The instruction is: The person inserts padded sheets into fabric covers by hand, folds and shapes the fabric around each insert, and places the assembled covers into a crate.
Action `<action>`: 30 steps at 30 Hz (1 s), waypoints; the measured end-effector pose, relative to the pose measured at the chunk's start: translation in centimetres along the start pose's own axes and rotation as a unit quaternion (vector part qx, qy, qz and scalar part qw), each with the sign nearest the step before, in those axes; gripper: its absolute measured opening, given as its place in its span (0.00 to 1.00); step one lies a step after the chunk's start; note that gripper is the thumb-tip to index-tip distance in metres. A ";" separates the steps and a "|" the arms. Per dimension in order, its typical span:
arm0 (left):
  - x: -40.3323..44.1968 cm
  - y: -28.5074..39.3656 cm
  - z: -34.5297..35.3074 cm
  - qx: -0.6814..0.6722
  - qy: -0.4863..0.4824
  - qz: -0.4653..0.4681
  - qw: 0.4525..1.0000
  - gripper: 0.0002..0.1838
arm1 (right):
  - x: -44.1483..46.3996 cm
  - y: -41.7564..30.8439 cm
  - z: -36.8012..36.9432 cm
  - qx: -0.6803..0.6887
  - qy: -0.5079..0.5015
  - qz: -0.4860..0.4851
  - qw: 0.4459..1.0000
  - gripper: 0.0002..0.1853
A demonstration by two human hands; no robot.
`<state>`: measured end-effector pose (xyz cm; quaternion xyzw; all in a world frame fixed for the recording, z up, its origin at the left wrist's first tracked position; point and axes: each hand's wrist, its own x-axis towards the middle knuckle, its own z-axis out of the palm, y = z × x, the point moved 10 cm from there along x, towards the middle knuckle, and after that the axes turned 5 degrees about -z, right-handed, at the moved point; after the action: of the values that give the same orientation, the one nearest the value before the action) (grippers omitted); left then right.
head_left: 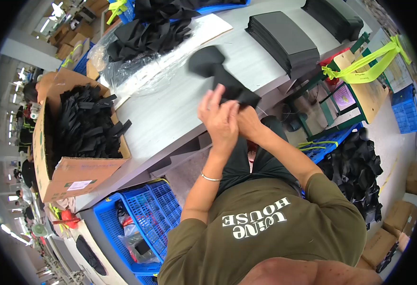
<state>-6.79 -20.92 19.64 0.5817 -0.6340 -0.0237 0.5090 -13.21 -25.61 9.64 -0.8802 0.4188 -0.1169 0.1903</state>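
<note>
A dark, floppy black piece (pixel 227 80) is held over the near edge of the grey table (pixel 161 104), its far end blurred by motion. My left hand (pixel 218 114) is at its near end, fingers partly raised and smeared; what they grip is hard to see. Beside it, touching, my right hand (pixel 249 122) is closed round the near end of the black piece. To the right on the table lies a neat stack of black panels (pixel 284 40), with a second stack (pixel 334 19) beyond. A loose black heap (pixel 154 33) rests on clear plastic behind.
An open cardboard box (pixel 94 171) of black strips (pixel 85 123) stands at the left. Blue crates (pixel 154 204) sit below the table. At the right are a wooden board with yellow ties (pixel 370 71) and a pile of black pieces (pixel 355 171).
</note>
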 end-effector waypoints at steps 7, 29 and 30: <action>-4.2 2.4 -0.5 -0.086 -0.076 -0.045 0.992 0.03 | -1.6 0.3 1.6 0.130 0.167 -0.169 0.963 0.12; -9.9 5.9 4.9 -0.273 -0.297 -0.064 0.913 0.03 | -3.7 8.8 5.8 0.852 0.173 0.143 0.472 0.20; -10.7 6.5 5.1 -0.281 -0.311 -0.058 0.906 0.03 | -2.8 8.9 6.0 0.857 0.181 0.145 0.461 0.19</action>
<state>-16.95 -13.50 14.66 0.4135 -0.6927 -0.4097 0.4259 -18.90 -27.13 0.27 -0.1607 0.2552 -0.5441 0.7829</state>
